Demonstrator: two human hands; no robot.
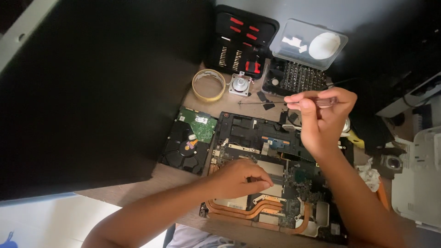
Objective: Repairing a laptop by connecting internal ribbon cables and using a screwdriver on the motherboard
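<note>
Screwdriver (294, 102), thin metal shaft

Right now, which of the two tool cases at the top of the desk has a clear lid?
The right-hand bit case: its clear lid stands raised over rows of metal bits. The black zip case beside it lies flat, holding red-handled tools.

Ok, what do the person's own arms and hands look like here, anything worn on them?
Both are bare: the left hand and right hand show no gloves, rings or watch that I can make out. Both forearms are uncovered as far as the picture's lower edge, with no sleeves in view. No straps, cables or markings show on either arm.
</note>
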